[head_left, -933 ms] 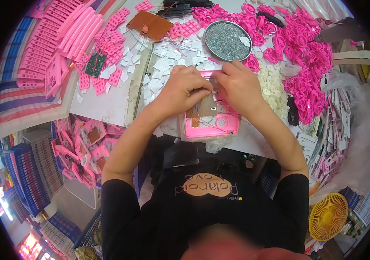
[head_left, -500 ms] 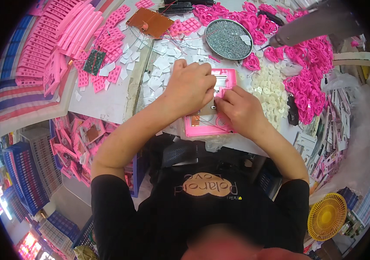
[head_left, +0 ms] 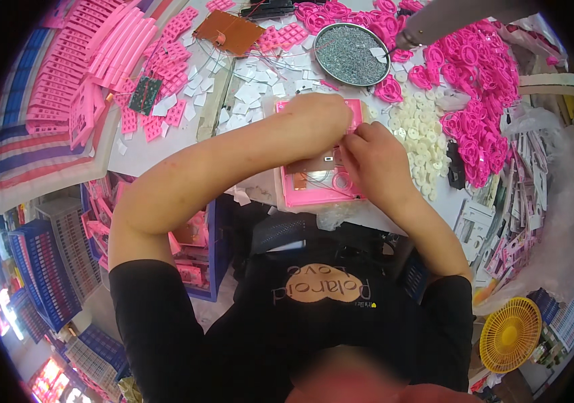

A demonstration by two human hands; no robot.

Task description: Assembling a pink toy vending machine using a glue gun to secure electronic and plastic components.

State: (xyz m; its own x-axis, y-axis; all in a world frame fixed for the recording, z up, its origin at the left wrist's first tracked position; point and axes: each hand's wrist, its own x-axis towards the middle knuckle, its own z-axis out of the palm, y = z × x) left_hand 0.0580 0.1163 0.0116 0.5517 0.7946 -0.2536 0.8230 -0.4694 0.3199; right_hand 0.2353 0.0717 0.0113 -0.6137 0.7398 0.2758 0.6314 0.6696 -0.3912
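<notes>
A pink plastic housing (head_left: 320, 196) lies before me on the bench, with a brown board (head_left: 308, 165), thin wires and a pink ring (head_left: 342, 180) inside. My left hand (head_left: 327, 119) is over its far part, fingers curled toward its right side; the fingertips are mostly hidden. Close beside it, my right hand (head_left: 380, 160) reaches over the housing's right edge. Its thumb and fingers are bent together in a pinch near the left fingertips. Whatever either hand grips is too small or covered to name.
Beyond the housing stands a round dish of small screws (head_left: 351, 57); a grey tool-like arm (head_left: 448, 23) hangs over its right side. Cream discs (head_left: 418, 127) and pink ring-shaped parts (head_left: 475, 101) are heaped rightward. White paper squares (head_left: 257, 84) and pink keypads (head_left: 169, 64) lie leftward.
My left hand has moved right across the housing, its forearm now lying more level. My right hand has shifted slightly. The grey arm has come left, nearer the screw dish.
</notes>
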